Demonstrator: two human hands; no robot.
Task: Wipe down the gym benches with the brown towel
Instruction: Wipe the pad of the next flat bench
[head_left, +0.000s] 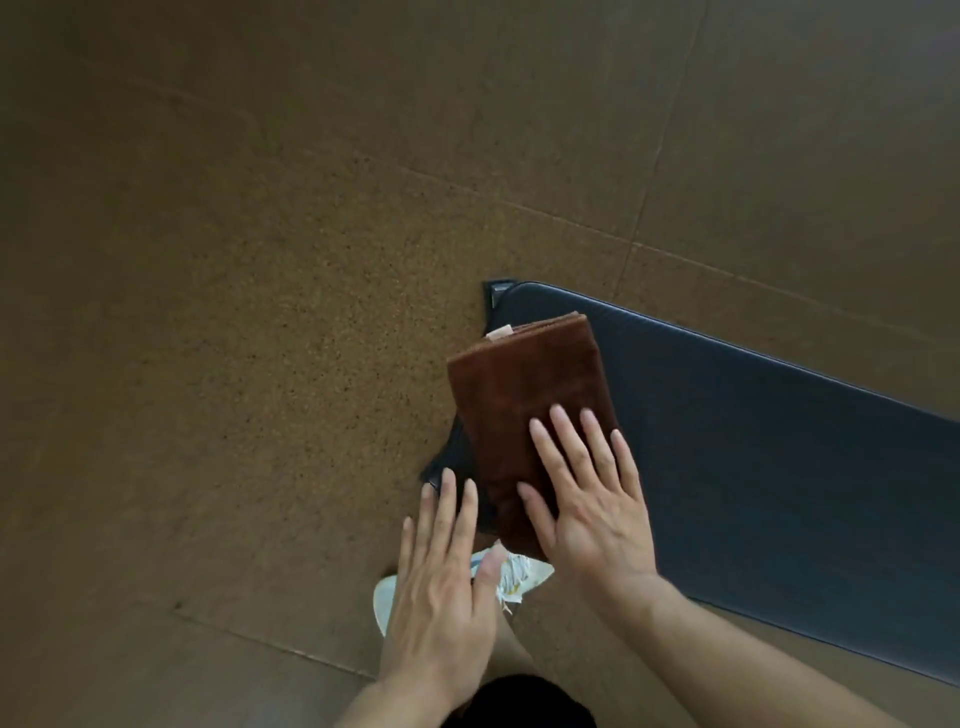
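Note:
A folded brown towel with a small pale label lies across the left end of a dark padded gym bench. My right hand rests flat on the near half of the towel, fingers spread and pressing down. My left hand hovers just left of the bench end, fingers straight and apart, holding nothing; its fingertips sit near the bench's near corner. The bench pad runs off to the right edge of the view.
Speckled brown rubber floor tiles surround the bench. My white sneaker stands on the floor beneath my hands, beside the bench's near edge. Dark shorts show at the bottom.

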